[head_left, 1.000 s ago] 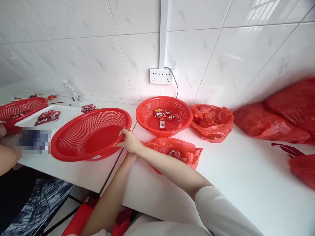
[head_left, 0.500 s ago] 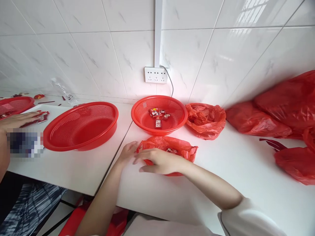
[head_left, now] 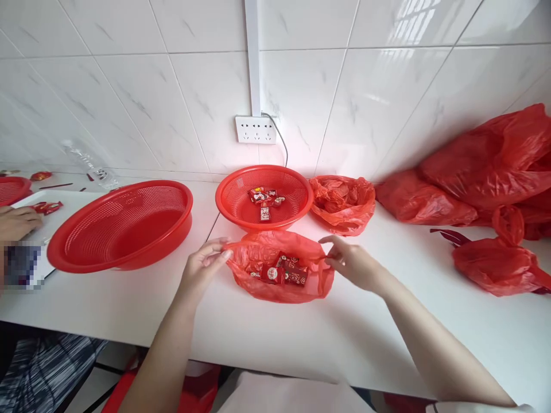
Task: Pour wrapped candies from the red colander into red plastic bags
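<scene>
An open red plastic bag point(head_left: 279, 292) lies on the white table with several red and brown wrapped packets point(head_left: 272, 274) inside. My left hand point(head_left: 207, 263) pinches the bag's left rim between thumb and fingers. At the opposite side, my right hand point(head_left: 350, 264) is closed on the right rim. Just behind the bag stands a red perforated basket point(head_left: 228, 198) holding several small wrapped packets point(head_left: 263, 196). A second, bunched red bag point(head_left: 344, 203) sits to the right of this basket.
A large red basket point(head_left: 116, 229) stands on the left. Beyond it, another person's hand point(head_left: 19, 222) touches red packets by a tray. Filled red bags point(head_left: 486, 166) lie at the right; a tied one point(head_left: 495, 264) sits nearer. A clear bottle point(head_left: 88, 163) lies near the wall.
My hands have moved apart, my right hand going from the bag's left side to its right rim. The bag is spread wider, showing more packets. The view has shifted right.
</scene>
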